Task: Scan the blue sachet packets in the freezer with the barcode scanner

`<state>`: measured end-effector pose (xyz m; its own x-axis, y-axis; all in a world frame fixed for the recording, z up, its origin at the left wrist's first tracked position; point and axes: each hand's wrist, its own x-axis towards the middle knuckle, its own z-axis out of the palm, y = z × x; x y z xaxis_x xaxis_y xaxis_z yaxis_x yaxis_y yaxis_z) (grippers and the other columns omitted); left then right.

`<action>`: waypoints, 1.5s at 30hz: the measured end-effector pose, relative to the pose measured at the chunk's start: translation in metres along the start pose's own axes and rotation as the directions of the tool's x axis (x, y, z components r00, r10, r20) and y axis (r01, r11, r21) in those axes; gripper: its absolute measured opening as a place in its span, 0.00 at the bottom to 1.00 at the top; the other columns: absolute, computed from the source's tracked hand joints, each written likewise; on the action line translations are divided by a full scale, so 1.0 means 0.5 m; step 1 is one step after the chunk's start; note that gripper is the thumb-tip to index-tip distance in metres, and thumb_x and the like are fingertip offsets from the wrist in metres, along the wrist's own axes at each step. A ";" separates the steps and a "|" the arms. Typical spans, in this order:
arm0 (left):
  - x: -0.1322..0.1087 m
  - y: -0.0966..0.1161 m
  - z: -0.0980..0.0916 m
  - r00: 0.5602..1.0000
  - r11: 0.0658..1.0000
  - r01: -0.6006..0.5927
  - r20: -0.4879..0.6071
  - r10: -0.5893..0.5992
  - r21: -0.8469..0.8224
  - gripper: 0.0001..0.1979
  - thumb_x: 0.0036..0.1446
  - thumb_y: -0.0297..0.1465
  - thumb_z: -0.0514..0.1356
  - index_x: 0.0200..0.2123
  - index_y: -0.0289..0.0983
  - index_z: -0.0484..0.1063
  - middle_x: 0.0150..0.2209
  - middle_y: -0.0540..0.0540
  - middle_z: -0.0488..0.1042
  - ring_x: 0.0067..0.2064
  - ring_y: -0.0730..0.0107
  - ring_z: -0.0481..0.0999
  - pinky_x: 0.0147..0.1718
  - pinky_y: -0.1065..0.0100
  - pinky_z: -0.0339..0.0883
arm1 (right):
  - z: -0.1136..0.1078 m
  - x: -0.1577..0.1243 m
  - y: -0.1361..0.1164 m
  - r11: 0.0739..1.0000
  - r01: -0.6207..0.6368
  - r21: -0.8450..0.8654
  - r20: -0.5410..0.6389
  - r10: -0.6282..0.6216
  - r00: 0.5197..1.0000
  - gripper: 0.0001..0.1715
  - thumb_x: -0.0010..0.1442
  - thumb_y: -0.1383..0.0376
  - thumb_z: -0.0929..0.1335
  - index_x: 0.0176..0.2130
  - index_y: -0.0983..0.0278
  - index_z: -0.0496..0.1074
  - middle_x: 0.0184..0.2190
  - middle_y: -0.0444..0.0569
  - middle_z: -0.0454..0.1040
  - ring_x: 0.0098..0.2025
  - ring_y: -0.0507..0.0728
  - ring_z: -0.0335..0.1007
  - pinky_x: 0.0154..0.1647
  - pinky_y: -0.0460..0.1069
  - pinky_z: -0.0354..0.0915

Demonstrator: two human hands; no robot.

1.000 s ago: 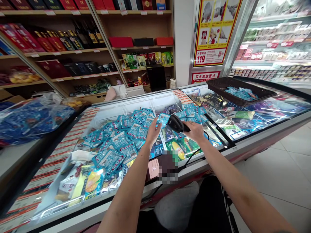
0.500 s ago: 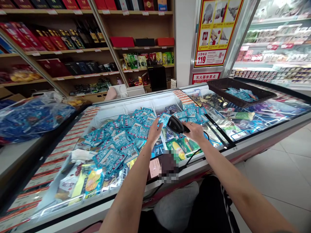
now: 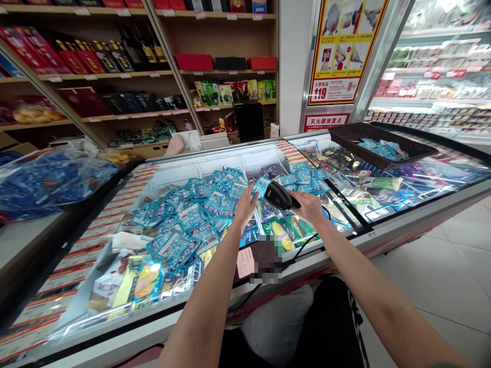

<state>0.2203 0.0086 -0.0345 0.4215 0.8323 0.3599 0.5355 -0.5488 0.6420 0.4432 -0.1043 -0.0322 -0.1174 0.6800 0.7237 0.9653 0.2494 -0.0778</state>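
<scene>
My left hand [image 3: 246, 205] is closed on the edge of a small blue packet [image 3: 261, 185], held up above the freezer's glass top. In my right hand [image 3: 308, 205] is a black barcode scanner [image 3: 279, 195], its handle gripped by the fingers and its head right beside the packet. Many more blue packets [image 3: 192, 217] lie spread in a loose heap on the glass to the left, and a smaller group [image 3: 303, 176] lies behind the scanner. A black cable [image 3: 306, 248] runs near my right wrist. Below my hands, a partly blurred phone-like device [image 3: 245, 262] rests at the freezer's front edge.
A dark brown tray [image 3: 341, 134] with several blue packets stands at the back right of the chest freezer [image 3: 368, 234]. Plastic-wrapped blue goods [image 3: 57, 176] lie at the left. Shelves with boxes and bottles [image 3: 226, 76] rise behind, beside a fire-safety poster [image 3: 337, 76].
Both hands, the packet and the scanner stay almost in place. The view has shifted very slightly.
</scene>
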 end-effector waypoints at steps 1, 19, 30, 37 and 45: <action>0.000 0.000 0.000 1.000 1.000 -0.001 -0.003 0.001 -0.001 0.28 0.62 0.45 0.45 0.63 0.42 0.51 0.63 0.41 0.57 0.62 0.56 0.59 0.54 0.57 0.60 | 0.000 0.000 0.000 1.000 0.003 -0.003 -0.003 -0.003 1.000 0.16 0.58 0.60 0.65 0.46 0.61 0.71 0.35 0.47 0.77 0.37 0.55 0.72 0.35 0.46 0.59; 0.004 -0.004 0.006 1.000 1.000 -0.012 -0.012 0.013 0.024 0.27 0.62 0.44 0.46 0.62 0.41 0.52 0.62 0.41 0.58 0.61 0.57 0.60 0.54 0.58 0.60 | 0.001 0.000 -0.002 1.000 -0.002 -0.022 0.042 0.003 0.999 0.18 0.58 0.57 0.65 0.47 0.61 0.71 0.36 0.48 0.76 0.38 0.55 0.72 0.35 0.47 0.59; 0.000 0.006 0.001 0.983 0.981 0.083 -0.175 -0.051 0.178 0.27 0.61 0.41 0.46 0.61 0.35 0.53 0.53 0.35 0.67 0.56 0.53 0.66 0.49 0.56 0.63 | 0.003 -0.004 0.019 0.965 -0.242 -0.105 -0.070 0.236 0.969 0.21 0.60 0.53 0.63 0.47 0.61 0.72 0.35 0.50 0.76 0.35 0.56 0.71 0.33 0.47 0.55; -0.013 0.019 -0.030 0.937 0.832 0.248 -0.341 -0.076 0.496 0.26 0.59 0.36 0.49 0.59 0.32 0.56 0.49 0.32 0.68 0.52 0.48 0.66 0.47 0.52 0.61 | -0.002 -0.002 0.025 0.937 -0.329 -0.119 -0.055 0.325 0.944 0.20 0.57 0.55 0.66 0.48 0.59 0.71 0.37 0.48 0.76 0.37 0.57 0.70 0.33 0.47 0.54; -0.036 0.036 -0.058 0.954 0.812 0.122 -0.293 0.062 0.570 0.20 0.59 0.35 0.51 0.54 0.40 0.63 0.55 0.36 0.62 0.57 0.46 0.60 0.52 0.49 0.54 | -0.001 0.000 0.035 0.896 -0.420 -0.142 -0.042 0.418 0.907 0.21 0.56 0.54 0.67 0.47 0.59 0.71 0.35 0.50 0.76 0.36 0.59 0.70 0.32 0.49 0.55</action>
<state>0.2012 -0.0138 -0.0099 0.2207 0.7827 0.5820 0.9039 -0.3883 0.1793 0.4603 -0.1003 -0.0334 0.3070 0.6924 0.6529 0.9477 -0.1599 -0.2761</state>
